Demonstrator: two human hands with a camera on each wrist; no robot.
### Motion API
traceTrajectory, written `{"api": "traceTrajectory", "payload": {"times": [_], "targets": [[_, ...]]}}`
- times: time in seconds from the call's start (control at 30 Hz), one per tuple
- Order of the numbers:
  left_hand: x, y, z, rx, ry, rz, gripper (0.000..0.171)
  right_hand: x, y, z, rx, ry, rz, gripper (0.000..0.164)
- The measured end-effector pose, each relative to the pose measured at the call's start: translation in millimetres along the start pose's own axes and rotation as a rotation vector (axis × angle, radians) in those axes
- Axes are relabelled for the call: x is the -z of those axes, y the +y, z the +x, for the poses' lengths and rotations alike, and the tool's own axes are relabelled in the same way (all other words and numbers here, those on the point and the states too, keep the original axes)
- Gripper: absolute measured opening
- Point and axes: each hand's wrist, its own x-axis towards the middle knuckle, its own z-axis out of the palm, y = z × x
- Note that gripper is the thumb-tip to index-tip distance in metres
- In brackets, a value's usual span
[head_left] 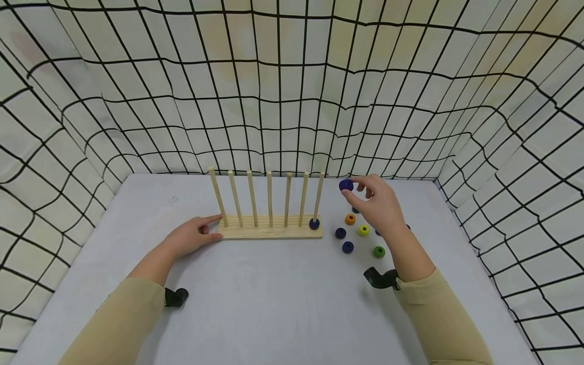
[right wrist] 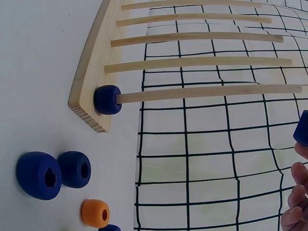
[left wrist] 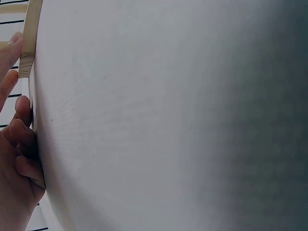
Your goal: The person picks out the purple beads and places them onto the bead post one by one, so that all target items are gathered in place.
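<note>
A wooden peg board (head_left: pixel 269 233) with a row of several upright pegs stands on the table. One dark blue bead (head_left: pixel 314 224) sits at the bottom of its rightmost peg. My left hand (head_left: pixel 189 235) holds the board's left end between thumb and index finger, with the other fingers curled by the tabletop. Raised to the right of the pegs, my right hand (head_left: pixel 378 203) pinches a blue bead (head_left: pixel 345 186) between thumb and fingertips. In the right wrist view, this held bead (right wrist: pixel 301 129) shows only partly at the right edge, apart from the rightmost peg (right wrist: pixel 207 92).
Loose beads lie right of the board: blue (head_left: pixel 348 247), dark blue (head_left: pixel 340 233), orange (head_left: pixel 350 219), yellow (head_left: pixel 363 230) and green (head_left: pixel 378 252). The right hand partly hides others. Black netting (head_left: pixel 283 81) surrounds the white table (head_left: pixel 274 304) at the back and sides.
</note>
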Motion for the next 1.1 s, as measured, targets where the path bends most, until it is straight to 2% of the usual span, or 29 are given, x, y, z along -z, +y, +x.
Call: {"api": "traceTrajectory", "payload": {"times": [0.77, 1.1], "targets": [[0.2, -1.5, -0.3, -0.024, -0.001, 0.008, 0.074, -4, -21, 12, 0.067, 0.060, 0.061, 0.046], [-0.4, -2.5, 0.9, -0.024, 0.002, 0.011, 0.075, -7, -31, 20, 0.073, 0.060, 0.091, 0.044]]}}
